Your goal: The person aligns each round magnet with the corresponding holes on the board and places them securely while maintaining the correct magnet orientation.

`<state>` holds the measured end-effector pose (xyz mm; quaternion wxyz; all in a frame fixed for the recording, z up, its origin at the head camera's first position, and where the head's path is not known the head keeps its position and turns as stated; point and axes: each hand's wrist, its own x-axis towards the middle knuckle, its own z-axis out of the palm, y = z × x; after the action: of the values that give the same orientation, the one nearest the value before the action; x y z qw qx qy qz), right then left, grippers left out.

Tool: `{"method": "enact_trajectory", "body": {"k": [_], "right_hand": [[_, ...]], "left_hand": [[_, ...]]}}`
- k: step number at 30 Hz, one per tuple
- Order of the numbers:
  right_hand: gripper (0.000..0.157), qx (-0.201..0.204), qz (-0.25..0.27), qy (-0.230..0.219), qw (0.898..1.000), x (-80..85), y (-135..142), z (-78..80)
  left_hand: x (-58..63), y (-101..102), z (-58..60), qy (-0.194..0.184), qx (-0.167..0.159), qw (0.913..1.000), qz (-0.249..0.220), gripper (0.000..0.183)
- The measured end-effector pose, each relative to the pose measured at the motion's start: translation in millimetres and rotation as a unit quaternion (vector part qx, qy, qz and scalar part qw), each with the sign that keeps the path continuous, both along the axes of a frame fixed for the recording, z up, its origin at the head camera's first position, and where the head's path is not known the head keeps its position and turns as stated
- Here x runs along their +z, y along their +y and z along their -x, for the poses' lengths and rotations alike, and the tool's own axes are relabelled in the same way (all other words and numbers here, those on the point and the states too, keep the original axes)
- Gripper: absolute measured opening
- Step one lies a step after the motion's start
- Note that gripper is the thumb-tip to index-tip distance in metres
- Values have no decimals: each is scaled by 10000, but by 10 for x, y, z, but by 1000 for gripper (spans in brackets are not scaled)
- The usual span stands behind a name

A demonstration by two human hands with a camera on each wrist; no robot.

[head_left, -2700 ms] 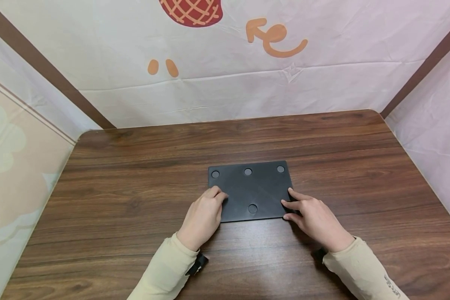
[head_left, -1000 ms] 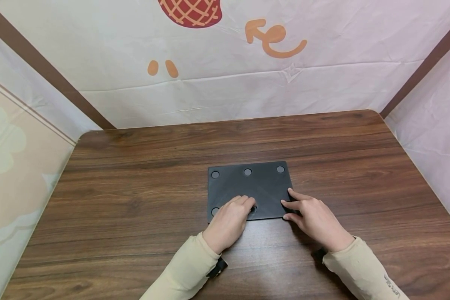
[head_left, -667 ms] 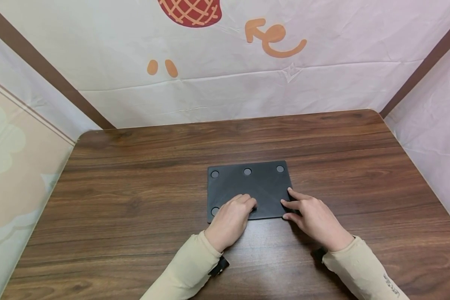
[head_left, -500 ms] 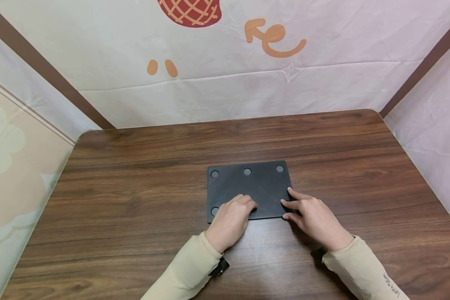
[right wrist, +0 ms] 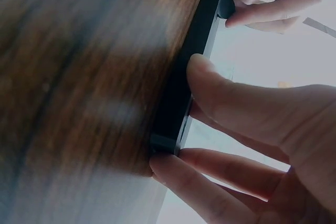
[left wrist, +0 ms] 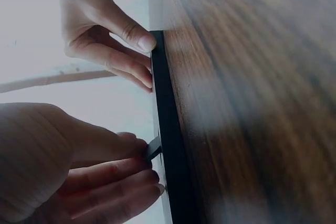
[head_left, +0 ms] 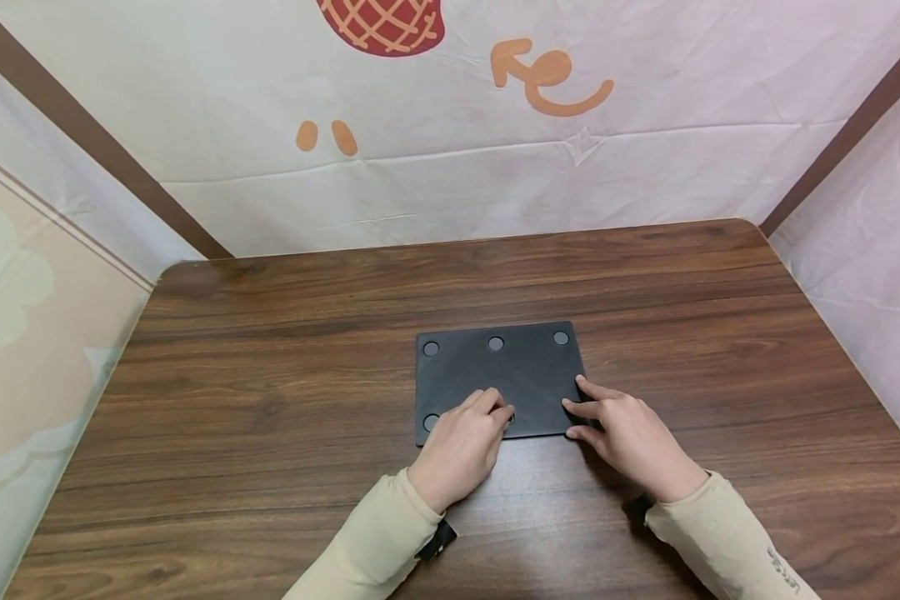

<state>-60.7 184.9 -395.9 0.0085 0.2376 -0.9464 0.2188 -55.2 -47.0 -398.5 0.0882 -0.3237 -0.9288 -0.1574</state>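
Note:
A flat black rectangular plate (head_left: 525, 379) lies on the wooden table, with round grey spots along its far edge and at its near left corner. My left hand (head_left: 461, 442) is over the near middle of the plate. Between thumb and fingers it pinches a small black disc (left wrist: 153, 149), which stands tilted at the plate's surface in the left wrist view. The disc (right wrist: 226, 7) also shows beside the left fingertips in the right wrist view. My right hand (head_left: 630, 433) grips the plate's near right corner, thumb on the near edge and fingers along the right side.
The brown wood-grain table (head_left: 270, 350) extends around the plate. A white printed cloth (head_left: 450, 175) hangs behind its far edge, with more cloth at both sides. Black straps (head_left: 437, 539) sit at the wrists below light sleeves.
Since the earliest frame, my left hand has moved right from the plate's left edge to its near middle. Most recently its fingers have shifted slightly. The right hand and plate stay put.

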Motion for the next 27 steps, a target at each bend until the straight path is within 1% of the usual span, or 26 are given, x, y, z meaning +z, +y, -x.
{"method": "enact_trajectory", "body": {"k": [8,13,17,22,27], "right_hand": [[36,2,28,48,10000,-8,0,3],[36,-2,35,29,10000,-2,2,3],[35,-4,51,4,10000,5,1,0],[35,-6,49,18,10000,6,-1,-1],[36,-9,45,6,10000,5,-3,-1]], "left_hand": [[-9,4,-33,281,-31,9992,290,18],[-4,1,-74,297,-35,9986,431,20],[1,4,-126,324,24,9978,582,25],[13,28,-190,415,154,9947,929,31],[21,54,-227,437,261,9900,1314,33]]}}
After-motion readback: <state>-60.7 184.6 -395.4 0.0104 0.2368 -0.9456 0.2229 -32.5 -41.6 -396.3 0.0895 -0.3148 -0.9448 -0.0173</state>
